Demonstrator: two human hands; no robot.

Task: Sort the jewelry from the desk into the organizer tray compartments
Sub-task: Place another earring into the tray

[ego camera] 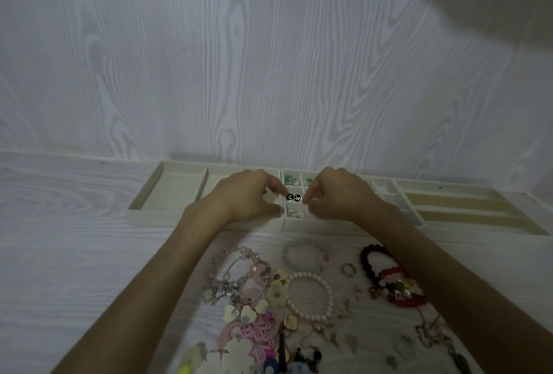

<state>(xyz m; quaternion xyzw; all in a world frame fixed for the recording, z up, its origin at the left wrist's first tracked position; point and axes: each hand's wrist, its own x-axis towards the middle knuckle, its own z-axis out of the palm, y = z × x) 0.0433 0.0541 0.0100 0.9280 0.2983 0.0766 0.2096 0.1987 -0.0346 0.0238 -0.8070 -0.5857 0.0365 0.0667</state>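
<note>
black earrings (293, 197) in tray (167, 212) compartment | left hand (242, 194) fingers pinch one | right hand (338, 191) fingers pinch other

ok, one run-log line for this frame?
stage: placing black round earrings in organizer tray small compartment | left hand: at pair | right hand: at pair | grip: unclear | desk pile: white pearl bracelet unsorted

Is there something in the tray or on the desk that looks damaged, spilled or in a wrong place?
Nothing stands out. The organizer tray sits flat against the wall, with small earrings inside its compartments. The unsorted bracelets lie in a loose heap on the desk, as expected mid-sorting.
</note>
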